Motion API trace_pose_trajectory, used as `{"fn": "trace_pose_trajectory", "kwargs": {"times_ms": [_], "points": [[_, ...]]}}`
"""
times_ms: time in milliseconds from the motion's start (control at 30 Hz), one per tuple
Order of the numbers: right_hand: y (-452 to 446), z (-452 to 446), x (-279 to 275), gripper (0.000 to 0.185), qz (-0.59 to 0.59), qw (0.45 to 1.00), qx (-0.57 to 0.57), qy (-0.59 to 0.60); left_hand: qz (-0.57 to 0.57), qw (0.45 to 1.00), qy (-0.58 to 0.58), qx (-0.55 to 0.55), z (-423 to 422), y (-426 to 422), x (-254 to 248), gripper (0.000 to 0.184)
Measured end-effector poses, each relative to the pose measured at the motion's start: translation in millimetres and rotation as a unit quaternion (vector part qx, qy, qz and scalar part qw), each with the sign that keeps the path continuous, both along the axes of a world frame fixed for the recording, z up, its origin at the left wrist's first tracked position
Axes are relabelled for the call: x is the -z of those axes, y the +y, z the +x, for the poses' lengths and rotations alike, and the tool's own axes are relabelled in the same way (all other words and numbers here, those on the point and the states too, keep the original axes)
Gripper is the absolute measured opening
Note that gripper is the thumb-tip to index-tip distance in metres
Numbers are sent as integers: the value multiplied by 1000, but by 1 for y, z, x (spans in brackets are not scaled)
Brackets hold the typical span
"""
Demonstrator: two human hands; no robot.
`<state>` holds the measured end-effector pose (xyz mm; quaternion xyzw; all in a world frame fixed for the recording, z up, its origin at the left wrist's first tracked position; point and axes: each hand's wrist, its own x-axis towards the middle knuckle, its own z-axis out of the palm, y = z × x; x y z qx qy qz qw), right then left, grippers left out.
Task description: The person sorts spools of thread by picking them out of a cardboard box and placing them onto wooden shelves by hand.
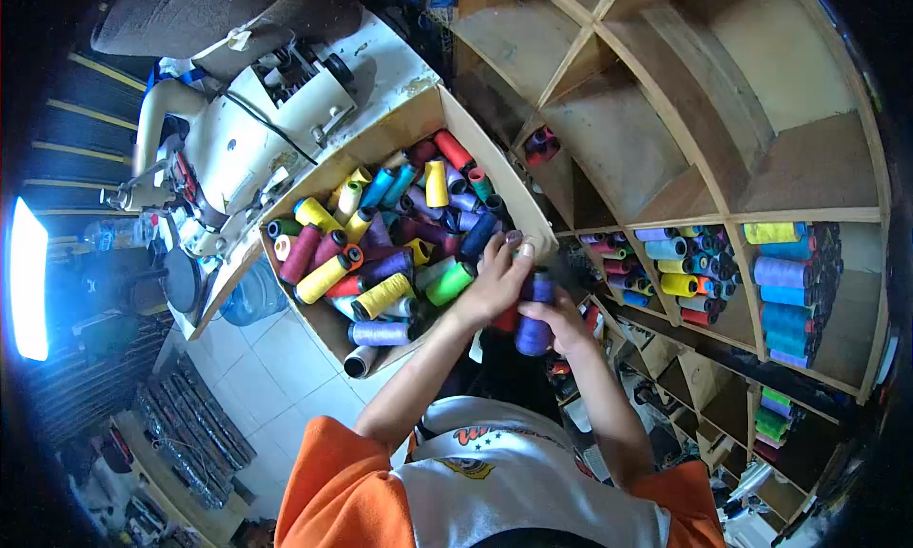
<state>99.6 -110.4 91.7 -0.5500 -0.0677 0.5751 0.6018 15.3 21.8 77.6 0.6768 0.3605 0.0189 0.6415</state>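
spools of thread lie heaped at all angles in the box before the person, and from where i stand the step in hand looks like handling them by the box's near corner. the right hand is closed around a purple spool, thumb laid across its side, the other fingers mostly hidden. that spool is just outside the box, near the person's front, its dark tip pointing away from the body. the left hand is right beside it at the box's corner, fingers bent and bunched rather than spread; their tips are by a small spool end, but i cannot tell whether they grip it or only touch it. a dark red spool shows partly below that hand, and what bears it i can't make out. the next move, i'd judge, calls for a snug right hand on the purple spool and a careful left one, so the loose pile isn't knocked. a bright green spool lies in the box near the left wrist. off to the person's right, a wooden rack holds more spools stacked in its compartments; a sewing machine sits to the left.
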Motion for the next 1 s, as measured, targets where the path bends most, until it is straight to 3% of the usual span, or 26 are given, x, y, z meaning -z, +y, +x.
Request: {"fn": "trace_pose_trajectory", "kwargs": {"times_ms": [33,100,167,200,233,267,333,433,500,567,633,667,700,733,767,800,867,900,967,1000], "points": [[-6,-1,4,48,-26,1000,-4,-11,-8,1000,17,9,3,-4,-3,77],[-21,1,4,51,-55,998,10,42,-172,982,-71,-42,4,-14,25,76],[-42,2,9,55,-60,994,26,87,-193,977,-78,-34,5,12,47,69],[-35,-1,-15,68,6,987,37,157,-83,988,133,-1,13,46,26,54],[-43,0,-17,72,25,983,48,173,103,989,35,-100,17,50,67,38],[-52,2,-18,77,48,979,58,189,265,951,113,-115,26,56,106,33],[-68,3,-19,83,75,971,90,210,316,906,279,43,41,61,149,42],[-77,4,-27,88,71,967,170,176,339,862,304,221,38,62,209,49],[-95,12,-34,91,47,975,161,148,339,866,308,199,44,60,221,53],[-102,11,-38,91,65,972,173,145,327,902,272,76,46,68,187,48],[-102,16,-32,92,100,970,171,144,237,959,152,-34,37,91,153,46],[-99,19,-24,93,134,964,171,153,232,965,107,-54,29,93,95,45],[-92,22,-20,94,170,957,170,162,148,984,74,-59,20,93,63,43],[-76,25,-28,94,185,955,163,163,70,996,58,-26,13,86,10,46],[-63,25,-30,94,207,951,150,172,174,984,37,17,7,76,-9,47],[-46,26,-34,94,215,948,149,183,153,987,30,44,6,63,-34,50],[-32,27,-33,95,199,953,147,176,250,962,-83,73,-3,32,-40,60],[-25,24,-26,89,203,956,142,160,266,954,-65,122,-4,16,-58,60],[-20,24,-27,84,217,951,135,174,255,956,-113,94,-7,-7,-59,57],[-21,24,-25,83,226,944,148,189,224,956,-139,131,-12,-3,-51,56]]}}
